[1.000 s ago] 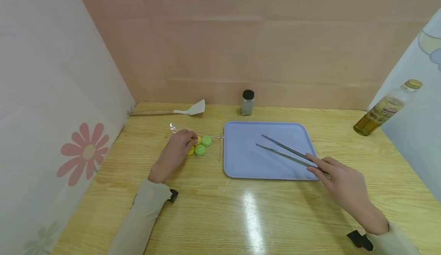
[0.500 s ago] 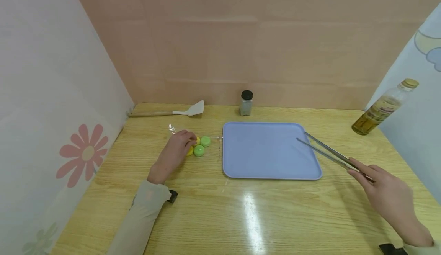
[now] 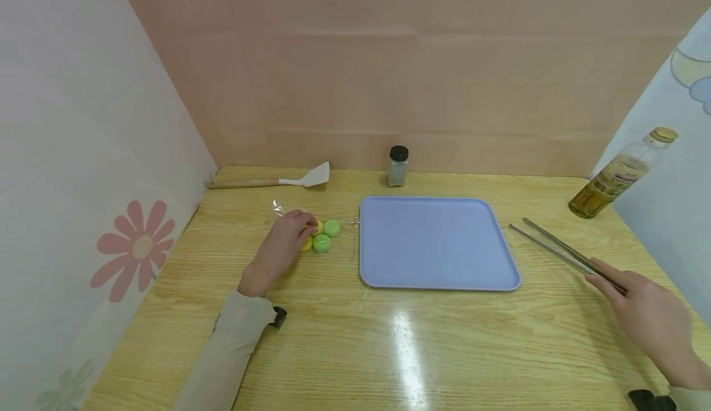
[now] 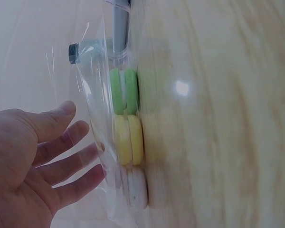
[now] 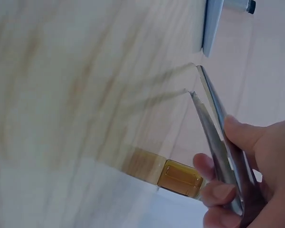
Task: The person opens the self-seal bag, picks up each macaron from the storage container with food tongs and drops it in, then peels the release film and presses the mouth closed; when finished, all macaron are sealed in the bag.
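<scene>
In the head view my left hand (image 3: pixel 282 240) rests over a clear plastic bag (image 4: pixel 92 85) of macarons at the left of the table. Its fingers are loosely bent, with thumb and forefinger apart; the fingertips touch the film. Green macarons (image 3: pixel 321 243) and yellow ones (image 4: pixel 128 140) show, plus a pale one (image 4: pixel 137 189) in the left wrist view; the hand hides part of the bag. My right hand (image 3: pixel 647 309) holds long metal tweezers (image 3: pixel 566 252) right of the blue tray (image 3: pixel 439 244). Their serrated tips stand apart with nothing between them, above the wood.
A wooden-handled white spatula (image 3: pixel 266 182) lies along the back left. Behind the tray stands a black-lidded jar (image 3: pixel 397 167). An oil bottle (image 3: pixel 619 176) is at the back right, beyond the tweezers. Walls border the table (image 3: pixel 333 349) at the back and sides.
My right hand has carried the tweezers rightward, from over the tray to beside its right edge, and their tips have drawn closer together. My left hand has stayed at the macarons.
</scene>
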A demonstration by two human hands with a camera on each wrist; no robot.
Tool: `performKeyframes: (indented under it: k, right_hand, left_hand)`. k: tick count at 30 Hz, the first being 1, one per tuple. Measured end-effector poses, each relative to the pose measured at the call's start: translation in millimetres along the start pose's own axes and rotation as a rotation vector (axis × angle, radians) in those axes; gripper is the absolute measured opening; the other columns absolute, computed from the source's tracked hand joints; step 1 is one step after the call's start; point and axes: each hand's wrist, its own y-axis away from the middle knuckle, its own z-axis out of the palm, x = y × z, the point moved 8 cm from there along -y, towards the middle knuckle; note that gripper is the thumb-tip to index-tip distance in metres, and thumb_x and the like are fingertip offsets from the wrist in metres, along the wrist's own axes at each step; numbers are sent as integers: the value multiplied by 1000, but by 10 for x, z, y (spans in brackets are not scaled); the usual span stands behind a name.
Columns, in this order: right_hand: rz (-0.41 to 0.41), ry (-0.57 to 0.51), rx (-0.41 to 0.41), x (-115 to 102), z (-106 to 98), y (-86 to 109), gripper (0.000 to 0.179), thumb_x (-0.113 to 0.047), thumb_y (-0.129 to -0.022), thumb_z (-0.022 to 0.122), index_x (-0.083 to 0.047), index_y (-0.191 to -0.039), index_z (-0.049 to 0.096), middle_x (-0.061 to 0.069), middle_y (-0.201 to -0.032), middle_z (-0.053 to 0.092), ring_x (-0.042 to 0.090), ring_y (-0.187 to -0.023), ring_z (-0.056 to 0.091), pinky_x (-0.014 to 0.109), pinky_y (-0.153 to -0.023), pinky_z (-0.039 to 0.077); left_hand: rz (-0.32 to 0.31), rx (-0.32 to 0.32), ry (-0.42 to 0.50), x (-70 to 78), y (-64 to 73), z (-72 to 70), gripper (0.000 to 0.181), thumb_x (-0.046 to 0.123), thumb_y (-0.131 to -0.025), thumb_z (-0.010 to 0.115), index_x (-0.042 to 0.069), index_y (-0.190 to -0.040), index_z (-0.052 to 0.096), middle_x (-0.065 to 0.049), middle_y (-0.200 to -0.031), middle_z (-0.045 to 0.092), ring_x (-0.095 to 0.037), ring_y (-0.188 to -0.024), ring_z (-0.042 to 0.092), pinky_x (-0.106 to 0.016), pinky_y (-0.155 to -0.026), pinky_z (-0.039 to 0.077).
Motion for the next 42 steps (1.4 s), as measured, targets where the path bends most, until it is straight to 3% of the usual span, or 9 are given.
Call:
performKeyframes:
  k: [8,17,27,34,38,42]
  right_hand:
    - [10,2,-82,33,66,-42,49,-30,-104,60,8,-134,58,-4,-46,34,14,-39,24,29,-39,21]
    - [44,-22,-160,84,148,-82,48,-25,-98,70,13,-126,61,-2,-45,33,10,-44,21,29,-43,24]
    - [52,-9,-164,75,161,-88,46,-19,-94,74,14,-124,62,-2,-46,35,12,-43,23,29,-42,25]
    - [74,-2,-245,95,223,-102,51,-24,-96,71,15,-127,58,-1,-46,37,12,-45,23,28,-43,25]
    - [35,32,-222,-22,134,-139,52,-21,-94,74,17,-126,58,17,-65,55,18,-52,40,31,-46,32]
    - [-38,29,-124,-366,-27,-206,47,-16,-91,76,14,-125,62,31,-92,62,25,-62,53,34,-47,39]
  left_hand:
    - [2,7,11,14,6,-3,10,5,-98,66,-2,-102,72,-11,-99,67,-23,-88,63,-36,-76,55]
    - [9,7,10,26,12,6,10,5,-99,66,-2,-103,72,-11,-99,67,-23,-88,63,-36,-76,55]
    - [8,7,-1,52,-9,-24,10,4,-99,65,-2,-102,72,-12,-101,68,-24,-92,64,-37,-79,55]
    - [9,8,1,38,6,-3,8,3,-97,67,-2,-101,72,-12,-101,68,-25,-92,64,-38,-79,55]
    - [4,-5,4,24,11,32,9,4,-97,69,-2,-102,72,-12,-101,67,-25,-93,64,-39,-81,56]
    - [-6,-5,-5,5,8,27,11,3,-96,69,-2,-106,71,-13,-106,66,-28,-98,63,-41,-83,55]
